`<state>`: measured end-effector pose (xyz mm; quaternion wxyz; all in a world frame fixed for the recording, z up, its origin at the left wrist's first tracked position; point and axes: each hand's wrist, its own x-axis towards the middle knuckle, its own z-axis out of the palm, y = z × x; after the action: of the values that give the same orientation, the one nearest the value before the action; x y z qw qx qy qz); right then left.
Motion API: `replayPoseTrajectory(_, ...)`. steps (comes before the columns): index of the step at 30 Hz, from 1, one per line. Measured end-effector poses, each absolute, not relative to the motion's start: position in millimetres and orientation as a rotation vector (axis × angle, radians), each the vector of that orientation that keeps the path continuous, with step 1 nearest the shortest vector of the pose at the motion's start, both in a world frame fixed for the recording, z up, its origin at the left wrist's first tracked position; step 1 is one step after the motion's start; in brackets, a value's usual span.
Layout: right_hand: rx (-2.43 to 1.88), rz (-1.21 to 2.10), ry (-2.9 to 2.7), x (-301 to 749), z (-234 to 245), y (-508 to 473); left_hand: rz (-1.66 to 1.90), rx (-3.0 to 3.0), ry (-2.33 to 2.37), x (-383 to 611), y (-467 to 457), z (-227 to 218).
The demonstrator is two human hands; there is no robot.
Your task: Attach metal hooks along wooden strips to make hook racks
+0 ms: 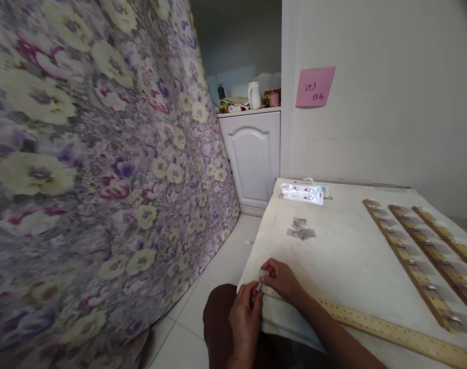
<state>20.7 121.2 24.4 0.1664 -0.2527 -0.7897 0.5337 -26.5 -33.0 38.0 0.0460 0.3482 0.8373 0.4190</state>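
At the near left corner of the table, my left hand [246,310] is closed, thumb and fingers pinching a small shiny metal piece [260,286] whose exact kind is too small to make out. My right hand [281,279] meets it from the right, its fingertips closed at the top of the same piece. Beneath my right wrist runs a long pale wooden strip [375,328] with rows of small holes, along the table's front edge. Beyond my hands lie several small clear packets [301,230] with metal bits inside.
Three wooden strips, one nearer [406,256], bear small packets along the table's [341,246] right side. A clear blister pack [301,193] lies at the back. A floral curtain [114,179] hangs left; a white cabinet [252,154] and a wall with a pink note [315,87] stand behind.
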Motion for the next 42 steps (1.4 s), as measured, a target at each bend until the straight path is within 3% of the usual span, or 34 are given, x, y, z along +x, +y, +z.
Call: replayPoseTrajectory(42,-0.658,1.81,-1.979,43,29,144,1.151,1.137,2.618,-37,-34,28)
